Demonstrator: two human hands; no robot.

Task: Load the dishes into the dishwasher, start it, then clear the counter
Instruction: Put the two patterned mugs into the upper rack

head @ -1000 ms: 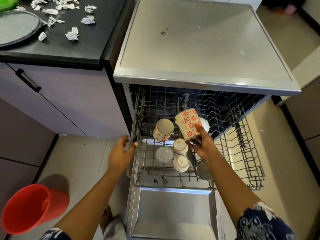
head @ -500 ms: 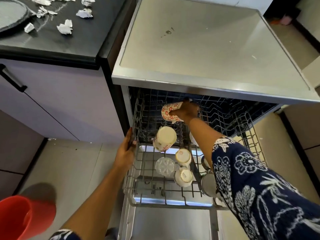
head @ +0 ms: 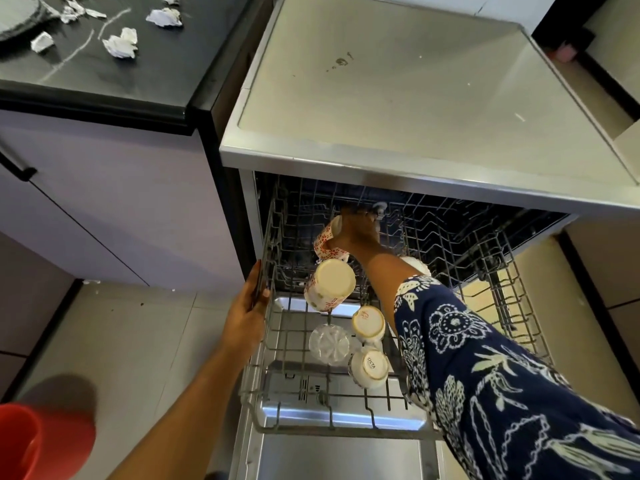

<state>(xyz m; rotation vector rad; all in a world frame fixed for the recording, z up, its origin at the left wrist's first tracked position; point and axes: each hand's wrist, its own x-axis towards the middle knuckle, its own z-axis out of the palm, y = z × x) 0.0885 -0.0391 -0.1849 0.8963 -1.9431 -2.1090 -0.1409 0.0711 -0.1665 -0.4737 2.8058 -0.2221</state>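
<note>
Dishwasher (head: 398, 98) open, door (head: 329, 459) down flat, wire rack (head: 339, 430) out over it.

Contents of the rack, left half, front to back:
- a pale cup (head: 369, 370), bottom up, small print on its base;
- just beside it to the left, a clear glass (head: 329, 344), also bottom up;
- just behind, a smaller cup (head: 369, 323), tilted, base toward the camera;
- farther back, an upturned mug (head: 330, 285) with red flowers, leaning, cream base facing up and forward.

Behind the forearm, part of a white dish (head: 415, 266), mostly hidden.

Right hand (head: 360, 233) deep at the back of the rack, under the machine's top edge, fingers wrapped round a held mug (head: 323, 244) of the same red-flowered pattern. Mug tipped on its side, just behind and above the upturned one. Cannot tell whether it is touching the tines. Blue sleeve (head: 485, 375) with white print across the rack's right half.

Left hand (head: 247, 313) closed on the rack's left side wire, near the machine's mouth.

To the left, a black counter (head: 104, 81) with crumpled paper scraps (head: 121, 43) and the edge of a grey round plate (head: 17, 15). On the floor at lower left, a red bucket (head: 38, 441).
</note>
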